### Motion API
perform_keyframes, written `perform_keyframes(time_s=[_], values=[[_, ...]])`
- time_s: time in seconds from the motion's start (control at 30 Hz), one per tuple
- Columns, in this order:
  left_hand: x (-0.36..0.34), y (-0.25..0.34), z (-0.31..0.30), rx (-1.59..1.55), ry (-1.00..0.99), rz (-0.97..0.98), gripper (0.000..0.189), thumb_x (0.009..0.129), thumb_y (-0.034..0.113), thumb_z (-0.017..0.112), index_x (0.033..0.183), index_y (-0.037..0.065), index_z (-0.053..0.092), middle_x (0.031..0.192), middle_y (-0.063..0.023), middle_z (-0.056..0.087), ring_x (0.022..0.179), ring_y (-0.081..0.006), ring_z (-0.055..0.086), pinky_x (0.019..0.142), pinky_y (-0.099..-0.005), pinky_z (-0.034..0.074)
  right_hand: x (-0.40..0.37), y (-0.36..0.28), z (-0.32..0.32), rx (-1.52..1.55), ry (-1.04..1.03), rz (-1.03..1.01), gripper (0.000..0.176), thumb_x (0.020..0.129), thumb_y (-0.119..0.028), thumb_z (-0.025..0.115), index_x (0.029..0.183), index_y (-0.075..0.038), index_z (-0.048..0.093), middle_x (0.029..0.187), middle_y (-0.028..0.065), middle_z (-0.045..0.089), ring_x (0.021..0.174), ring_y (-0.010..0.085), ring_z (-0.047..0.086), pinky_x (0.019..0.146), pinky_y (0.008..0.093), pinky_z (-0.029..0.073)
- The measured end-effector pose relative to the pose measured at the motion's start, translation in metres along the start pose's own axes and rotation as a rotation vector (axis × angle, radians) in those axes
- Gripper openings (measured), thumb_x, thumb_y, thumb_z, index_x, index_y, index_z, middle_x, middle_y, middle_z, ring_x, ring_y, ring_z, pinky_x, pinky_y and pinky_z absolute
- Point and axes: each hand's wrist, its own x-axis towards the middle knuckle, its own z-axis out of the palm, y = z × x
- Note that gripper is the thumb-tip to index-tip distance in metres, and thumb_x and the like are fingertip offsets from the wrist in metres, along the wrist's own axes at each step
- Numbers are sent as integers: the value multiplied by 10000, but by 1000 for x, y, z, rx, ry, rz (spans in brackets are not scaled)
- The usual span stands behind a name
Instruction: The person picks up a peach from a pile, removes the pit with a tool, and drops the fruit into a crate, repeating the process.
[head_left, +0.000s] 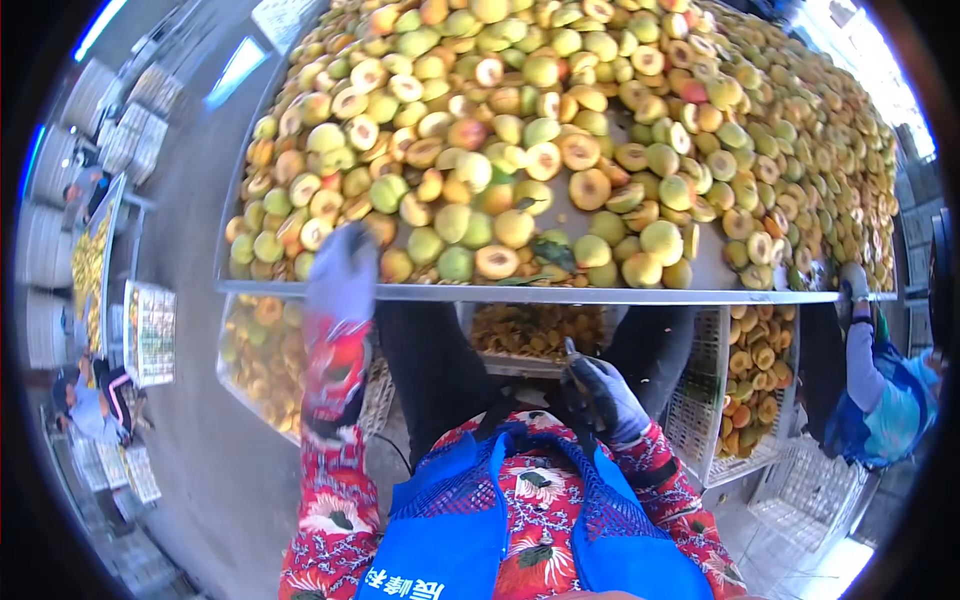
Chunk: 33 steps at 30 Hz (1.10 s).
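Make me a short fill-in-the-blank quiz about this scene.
1. The left hand reaches into the ____ piled on the table.
2. The right hand is ____ the table edge.
3. The apron is ____.
Missing words: fruit; below; blue.

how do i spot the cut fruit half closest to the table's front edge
Follow the front rim of the metal table heaped with yellow-green fruit rightward from the grey-gloved left hand. The orange halved fruit lies behind it, left of a dark green leaf. Its whole neighbours are smooth; it shows a cut face with a brown hollow.
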Motion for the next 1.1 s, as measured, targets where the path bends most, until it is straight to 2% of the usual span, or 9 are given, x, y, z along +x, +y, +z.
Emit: perform_keyframes(time_s=[0.13,0.27,0.4,0.53,0.7,0.83,0.93,1.07,1.1], values=[[84,121,113,82,-244,558,274,884,217,560,1118,75,578,1064,-165,585,989,-348,579,818,-432,482,-2,6,-12,-61,0,-87,301,978,-328,472,873,-53,537,627,-18,477,533,59,456,475,214,355],[117,164,214,359,-309,783,454,807,269,656,1234,150,553,1260,-132,531,1095,-374,521,894,-486,454,-19,5,-30,-37,0,-187,315,979,-342,469,863,-56,528,659,-29,488,548,57,448,498,221,365],[112,171,211,243,-463,849,356,771,264,681,1077,126,563,1074,-88,600,1034,-322,561,854,-466,464,-27,7,-48,-220,76,-366,305,989,-327,462,871,-52,525,689,-35,478,594,48,437,531,227,365],[77,140,196,-449,-372,297,277,840,174,657,1072,82,539,870,-131,648,819,-306,643,727,-408,498,-34,-28,-36,-151,112,-331,261,997,-290,463,881,-63,519,689,-38,460,610,49,428,537,239,372],[51,154,178,-31,-651,357,645,830,491,636,1323,112,467,1258,-229,529,1125,-377,545,964,-447,433,-25,-46,-27,-12,37,-255,214,995,-294,476,913,-98,506,577,-48,446,463,48,428,421,216,335],[29,160,198,170,-715,447,716,784,508,675,1312,77,458,1252,-250,522,1139,-414,529,962,-482,428,-26,-25,-25,-13,56,-301,223,990,-317,489,914,-108,507,590,-57,445,459,34,417,412,198,317],[35,137,202,176,-688,213,637,811,454,676,1258,39,491,1196,-217,572,1035,-357,606,845,-446,509,-28,-14,-26,36,96,-335,224,986,-326,502,911,-115,505,572,-67,435,430,29,407,384,188,298],[6,125,127,-1595,-853,-744,306,955,258,538,1158,28,549,980,-104,634,768,-159,637,613,-272,543,-23,-13,-19,40,95,-358,182,997,-265,486,908,-107,495,583,-74,420,447,23,403,391,190,295],[-2,107,120,-1829,-1084,-702,312,983,230,484,1222,31,515,1023,-92,618,842,-163,626,664,-277,543,-20,-16,-15,-8,93,-385,173,1000,-255,478,906,-111,493,585,-79,406,453,15,396,395,181,290]])
